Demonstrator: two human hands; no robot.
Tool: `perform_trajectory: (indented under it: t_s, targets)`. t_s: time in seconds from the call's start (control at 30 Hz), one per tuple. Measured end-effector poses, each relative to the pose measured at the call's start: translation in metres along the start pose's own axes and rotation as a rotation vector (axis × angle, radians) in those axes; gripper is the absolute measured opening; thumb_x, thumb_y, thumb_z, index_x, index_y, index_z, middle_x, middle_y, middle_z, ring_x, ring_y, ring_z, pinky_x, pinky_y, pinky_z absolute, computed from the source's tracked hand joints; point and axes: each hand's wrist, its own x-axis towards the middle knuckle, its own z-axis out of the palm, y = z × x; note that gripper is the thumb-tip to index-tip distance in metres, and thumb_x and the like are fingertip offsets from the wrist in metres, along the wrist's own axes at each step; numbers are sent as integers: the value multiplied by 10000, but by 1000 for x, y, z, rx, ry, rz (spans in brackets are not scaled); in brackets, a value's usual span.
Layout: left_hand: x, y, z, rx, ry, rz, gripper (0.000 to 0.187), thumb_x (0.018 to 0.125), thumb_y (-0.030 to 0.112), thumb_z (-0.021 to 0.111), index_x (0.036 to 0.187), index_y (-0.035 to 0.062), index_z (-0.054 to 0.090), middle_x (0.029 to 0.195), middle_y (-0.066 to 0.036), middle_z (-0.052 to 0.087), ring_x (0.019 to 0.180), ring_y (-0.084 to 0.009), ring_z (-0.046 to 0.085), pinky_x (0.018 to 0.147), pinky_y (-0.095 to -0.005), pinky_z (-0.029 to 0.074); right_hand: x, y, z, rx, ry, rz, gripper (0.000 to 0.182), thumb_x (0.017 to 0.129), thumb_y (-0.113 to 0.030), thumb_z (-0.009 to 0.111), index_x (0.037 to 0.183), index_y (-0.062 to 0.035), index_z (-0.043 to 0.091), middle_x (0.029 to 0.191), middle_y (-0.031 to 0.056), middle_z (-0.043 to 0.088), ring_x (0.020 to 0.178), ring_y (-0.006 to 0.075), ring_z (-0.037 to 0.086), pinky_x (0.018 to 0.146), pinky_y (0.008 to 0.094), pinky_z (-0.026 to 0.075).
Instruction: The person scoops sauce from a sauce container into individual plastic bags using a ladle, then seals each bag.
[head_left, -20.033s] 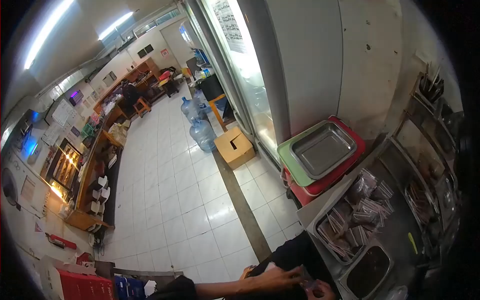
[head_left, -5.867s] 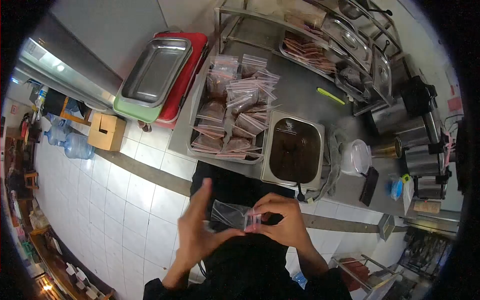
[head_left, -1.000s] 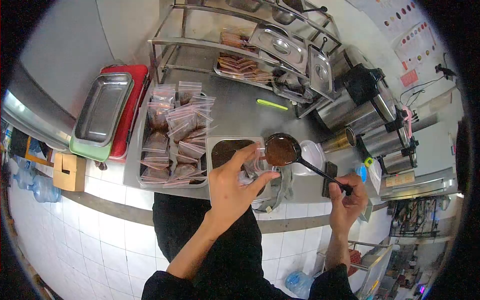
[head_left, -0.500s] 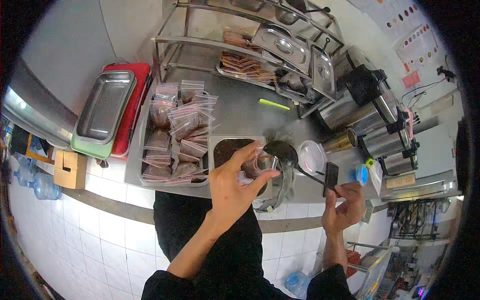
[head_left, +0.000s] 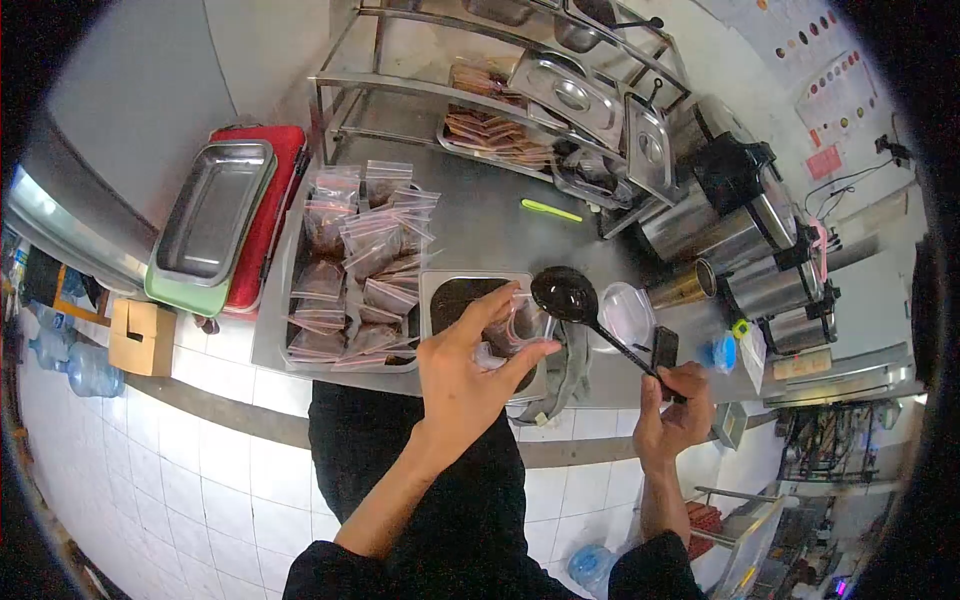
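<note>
My left hand (head_left: pixel 465 365) pinches a small clear plastic bag (head_left: pixel 520 328), its mouth spread between thumb and fingers. My right hand (head_left: pixel 674 412) grips the handle of a black ladle (head_left: pixel 566 296), whose bowl hangs just right of the bag's mouth. Behind my left hand is a steel container (head_left: pixel 428 300) of dark brown contents. A tray (head_left: pixel 290 262) on the left holds several filled zip bags (head_left: pixel 372 240). To the right of the ladle bowl lies a clear round lid or dish (head_left: pixel 626 316), and a grey cloth (head_left: pixel 572 375) lies below the bowl.
Steel pots (head_left: pixel 700 225) stand at the right, beside a metal cup (head_left: pixel 690 284). A rack (head_left: pixel 400 82) with trays and lids rises behind. On the left, a steel pan (head_left: pixel 212 215) rests on green and red trays. A yellow-green knife (head_left: pixel 551 210) lies on the counter.
The ladle's bowl has tilted and shifted slightly right, away from the bag's mouth. My right hand has moved a little left and turned. My left hand holds the bag nearly as before.
</note>
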Motion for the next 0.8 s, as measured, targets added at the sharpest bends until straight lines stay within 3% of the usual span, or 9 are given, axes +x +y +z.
perform_trajectory:
  t_s: [0.23,0.3,0.4,0.5,0.6,0.73,0.8]
  targets:
    - [-1,-2,0,14,3,-11,562,647,188,898,1118,-16,669,1055,-128,716,953,-174,694,818,-294,537,1,-6,-3,176,-60,316,159,839,-120,738,865,-35,606,778,36,599,659,90,507,585,227,410]
    - [-1,-4,0,22,9,67,602,668,230,885,1159,-7,629,995,-180,709,903,-238,716,769,-311,555,1,-6,-3,304,-89,467,157,848,-127,732,864,-37,604,801,5,585,709,70,493,626,222,400]
    - [-2,-2,-2,9,1,-17,584,646,175,898,1146,-7,658,1052,-123,718,961,-163,688,820,-281,530,6,-6,-6,454,-158,577,142,865,-138,718,865,-50,607,818,-20,574,744,60,482,649,217,387]
    - [-3,-14,2,-41,44,56,582,671,213,885,1150,-5,637,986,-181,708,888,-231,716,765,-306,555,5,3,-7,582,-211,657,136,874,-153,714,864,-65,610,824,-31,576,736,58,481,646,206,380]
    - [-5,-11,-6,-10,47,-17,583,672,183,886,1162,-10,636,1014,-165,714,903,-201,707,780,-299,551,7,6,-8,652,-236,785,116,879,-152,710,887,-75,623,818,-38,571,738,55,480,645,208,381]
    - [-8,-8,-28,-35,137,6,600,662,135,890,1184,-11,633,1046,-137,715,933,-170,686,797,-294,544,4,23,2,533,-258,822,115,874,-144,706,913,-63,634,815,-18,601,734,66,512,635,232,401]
    - [-11,2,-50,75,165,-147,623,655,86,889,1208,-18,623,1078,-119,706,972,-168,666,818,-292,537,0,24,14,204,-449,445,123,868,-136,702,949,-59,652,821,31,640,729,106,559,628,267,429]
